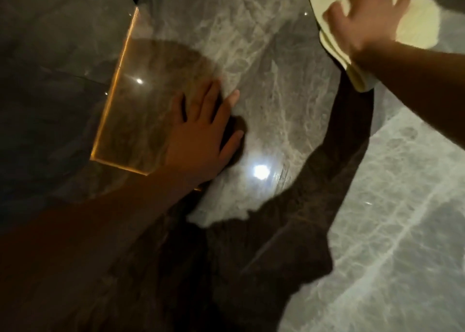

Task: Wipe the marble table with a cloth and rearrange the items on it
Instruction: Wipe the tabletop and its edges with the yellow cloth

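Observation:
The grey veined marble table [264, 62] fills the middle of the head view, glossy and lit by a bright reflection. My left hand [201, 135] lies flat on it with fingers spread, holding nothing. My right hand [364, 19] presses a pale yellow cloth [417, 27] against the table's far right edge, fingers spread over it. Part of the cloth hangs down past my wrist. The frame is motion-blurred.
A clear amber-edged panel [125, 105] sits just left of my left hand, over the table's left side. Pale marble floor [402, 231] shows at the right and below. Dark shadows of my arms cross the tabletop.

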Action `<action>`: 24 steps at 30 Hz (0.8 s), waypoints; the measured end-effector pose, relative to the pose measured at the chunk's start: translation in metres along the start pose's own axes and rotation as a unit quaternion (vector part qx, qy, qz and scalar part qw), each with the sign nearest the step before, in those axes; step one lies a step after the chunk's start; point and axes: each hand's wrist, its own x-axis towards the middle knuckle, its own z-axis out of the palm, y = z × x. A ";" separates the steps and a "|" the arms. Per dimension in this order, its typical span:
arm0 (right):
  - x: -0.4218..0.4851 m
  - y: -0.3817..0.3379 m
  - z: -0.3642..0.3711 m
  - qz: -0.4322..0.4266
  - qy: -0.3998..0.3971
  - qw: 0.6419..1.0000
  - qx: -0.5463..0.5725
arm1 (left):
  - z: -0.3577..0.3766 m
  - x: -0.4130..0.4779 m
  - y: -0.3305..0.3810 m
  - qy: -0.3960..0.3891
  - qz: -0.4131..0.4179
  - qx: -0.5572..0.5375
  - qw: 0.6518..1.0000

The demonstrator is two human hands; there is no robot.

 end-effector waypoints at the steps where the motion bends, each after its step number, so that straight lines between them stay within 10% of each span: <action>1: 0.001 0.000 0.000 -0.008 0.002 1.000 -0.005 | 0.000 0.000 0.000 -0.001 -0.001 -0.004 1.000; 14: -0.251 -0.104 0.000 -0.206 -0.101 0.973 -0.012 | 0.002 -0.012 -0.002 0.150 -0.015 -0.231 0.961; 24: -0.466 -0.183 0.026 -0.432 -0.113 0.895 -0.012 | -0.004 -0.096 -0.053 0.098 0.017 -0.079 0.992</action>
